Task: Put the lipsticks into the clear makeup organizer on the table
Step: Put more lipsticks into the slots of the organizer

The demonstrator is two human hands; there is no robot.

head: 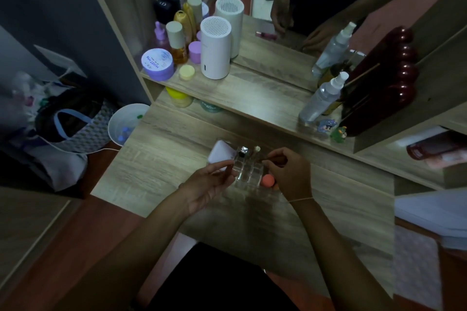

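Matt wood-grain table (161,159); clear, seemingly plastic organizer (249,171).

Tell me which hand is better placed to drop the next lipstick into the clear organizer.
Probably the right hand: it pinches a slim lipstick directly over the clear organizer compartments. The left hand holds another at the organizer's left edge.

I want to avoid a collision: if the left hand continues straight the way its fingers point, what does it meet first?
Probably the clear makeup organizer. The left hand points right and slightly away, holding a dark lipstick whose tip is already at the organizer's left wall. Depth is unclear in this dim view.
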